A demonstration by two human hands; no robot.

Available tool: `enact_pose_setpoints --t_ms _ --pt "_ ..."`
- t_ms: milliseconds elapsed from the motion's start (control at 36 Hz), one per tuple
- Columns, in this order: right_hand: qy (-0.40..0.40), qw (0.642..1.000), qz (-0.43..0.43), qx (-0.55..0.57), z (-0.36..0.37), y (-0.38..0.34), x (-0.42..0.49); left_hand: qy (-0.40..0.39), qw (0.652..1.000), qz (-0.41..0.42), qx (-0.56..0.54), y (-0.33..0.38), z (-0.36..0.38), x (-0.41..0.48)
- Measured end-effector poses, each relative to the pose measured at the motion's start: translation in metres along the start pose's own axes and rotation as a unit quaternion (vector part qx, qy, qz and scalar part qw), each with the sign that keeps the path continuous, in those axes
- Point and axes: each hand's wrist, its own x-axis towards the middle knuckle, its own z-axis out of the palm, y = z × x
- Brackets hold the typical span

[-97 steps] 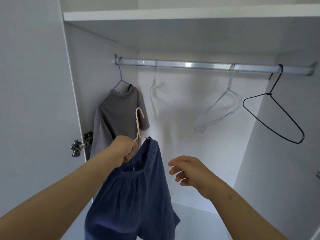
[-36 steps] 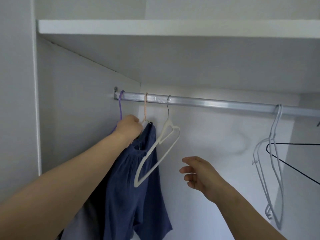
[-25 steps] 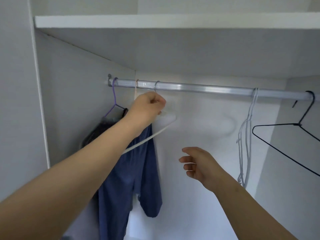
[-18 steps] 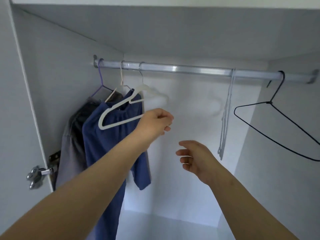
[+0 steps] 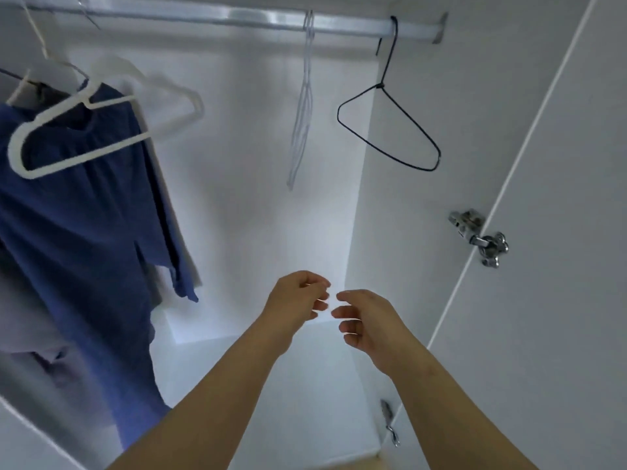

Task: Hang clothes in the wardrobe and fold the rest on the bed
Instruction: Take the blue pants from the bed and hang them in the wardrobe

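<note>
Blue shorts (image 5: 84,225) hang on a pale hanger from the metal rail (image 5: 237,16) at the wardrobe's left. A grey garment (image 5: 30,327) hangs behind them, mostly hidden. An empty white hanger (image 5: 101,127) swings in front of the shorts. My left hand (image 5: 295,300) and my right hand (image 5: 366,317) hover low in the middle of the wardrobe, fingertips close together. Both hold nothing, and their fingers are loosely curled.
A thin pale wire hanger (image 5: 302,106) and a black wire hanger (image 5: 390,127) hang empty toward the right of the rail. The open right door (image 5: 559,232) carries a metal hinge (image 5: 478,235). The white wardrobe floor (image 5: 271,385) lies below my hands.
My left hand put the shorts' hanger on the rail, let go, and dropped down beside my right hand. The view has turned downward and to the right.
</note>
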Motion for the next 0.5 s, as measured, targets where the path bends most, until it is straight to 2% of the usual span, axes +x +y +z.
enact_pose_setpoints --t_ms 222,500 --pt "0.159 0.984 0.042 0.069 -0.049 0.056 -0.043 -0.151 0.988 -0.043 0.017 -0.023 0.058 -0.019" --pt "0.367 0.909 0.075 0.185 -0.09 0.125 -0.145 -0.353 0.928 -0.048 0.107 -0.06 0.138 -0.077"
